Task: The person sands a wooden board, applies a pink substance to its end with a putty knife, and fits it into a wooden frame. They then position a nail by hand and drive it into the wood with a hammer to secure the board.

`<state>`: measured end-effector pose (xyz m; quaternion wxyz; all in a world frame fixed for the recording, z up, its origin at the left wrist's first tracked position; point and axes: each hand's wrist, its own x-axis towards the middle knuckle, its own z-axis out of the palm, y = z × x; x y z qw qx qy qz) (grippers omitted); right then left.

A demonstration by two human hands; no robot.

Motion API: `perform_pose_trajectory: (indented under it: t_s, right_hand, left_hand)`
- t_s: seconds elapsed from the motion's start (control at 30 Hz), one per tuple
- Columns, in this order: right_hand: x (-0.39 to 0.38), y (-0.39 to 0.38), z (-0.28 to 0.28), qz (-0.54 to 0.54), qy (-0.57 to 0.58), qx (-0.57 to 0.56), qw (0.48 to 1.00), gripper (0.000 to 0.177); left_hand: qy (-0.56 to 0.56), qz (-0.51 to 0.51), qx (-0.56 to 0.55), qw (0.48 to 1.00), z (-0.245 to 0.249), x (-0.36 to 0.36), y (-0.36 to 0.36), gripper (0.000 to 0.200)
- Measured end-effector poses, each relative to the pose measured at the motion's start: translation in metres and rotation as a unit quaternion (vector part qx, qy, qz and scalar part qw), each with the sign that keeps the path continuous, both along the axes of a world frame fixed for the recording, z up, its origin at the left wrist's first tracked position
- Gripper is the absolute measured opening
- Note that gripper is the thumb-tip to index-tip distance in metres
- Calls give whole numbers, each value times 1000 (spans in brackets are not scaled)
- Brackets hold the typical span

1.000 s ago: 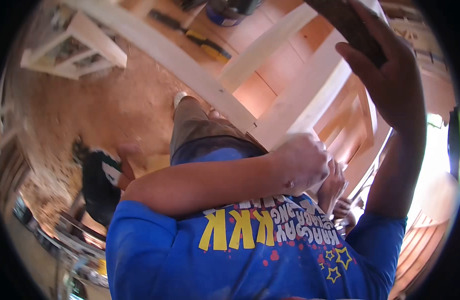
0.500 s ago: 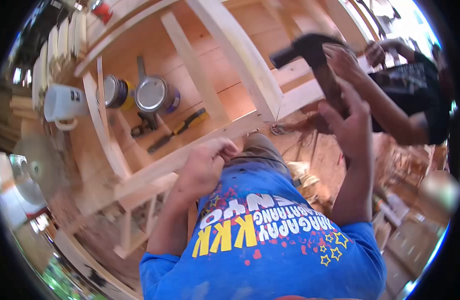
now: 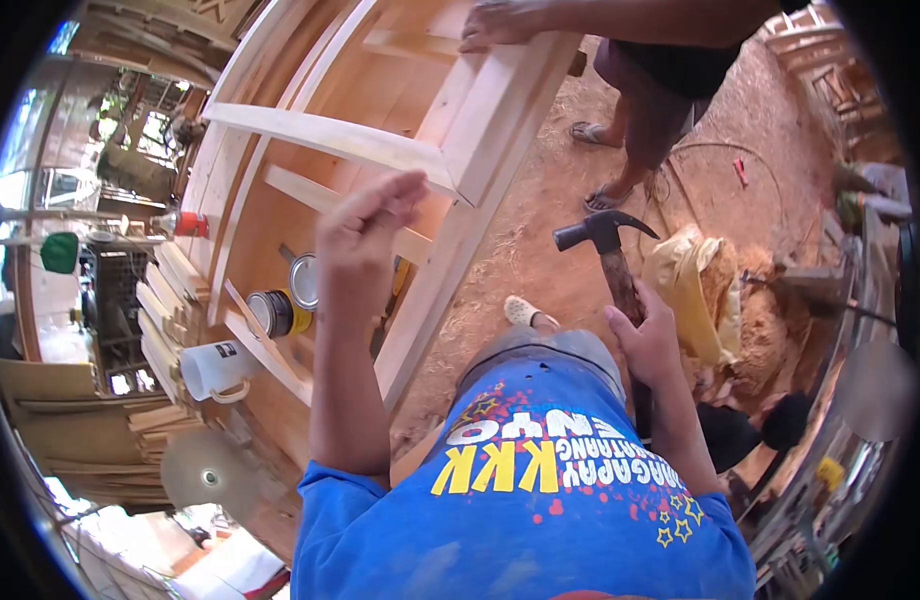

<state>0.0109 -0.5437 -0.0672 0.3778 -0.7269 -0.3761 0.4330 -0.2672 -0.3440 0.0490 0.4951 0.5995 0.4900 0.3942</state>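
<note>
We note the right hand (image 3: 648,345) clenched on the hammer (image 3: 614,262), head up, over the dirt floor (image 3: 710,190) at 3 o'clock of the wooden frame (image 3: 485,130) — clear of the wood. The left hand (image 3: 358,240) is raised before the frame, grip loose, nothing seen in it. A co-worker's hand (image 3: 500,22) rests on the frame at 12 o'clock. We judge the corner rails joined — no strike under way.

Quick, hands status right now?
Left hand: raised over the wooden frame, fingers bunched; grip cannot be told.
Right hand: closed on the hammer.
</note>
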Motion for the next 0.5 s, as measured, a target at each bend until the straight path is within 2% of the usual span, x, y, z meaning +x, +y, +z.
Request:
perform_pose_trajectory:
  t_s: [0.1, 0.23, 0.33, 0.4, 0.43, 0.5]
  right_hand:
    - [2, -33, -16, -32, 67, -28, 997, 48]
    - [5, -73, -31, -63, 142, -52, 987, 42]
    - [13, -77, -26, -73, 160, -52, 983, 33]
    - [13, -66, -19, -83, 169, -15, 982, 34]
    - [9, -59, -18, -108, 183, 43, 976, 34]
    - [-7, -48, -19, -164, 208, 158, 951, 36]
  left_hand:
    - [-11, -10, 69, 997, 14, 15, 2, 29]
    - [100, -78, 81, 989, 9, 24, 8, 25]
    - [297, -127, 171, 931, 18, 41, 15, 20]
    - [335, -187, 279, 881, 19, 58, 27, 17]
    - [349, -217, 332, 849, 17, 68, 34, 16]
    - [390, -294, 316, 813, 7, 93, 54, 19]
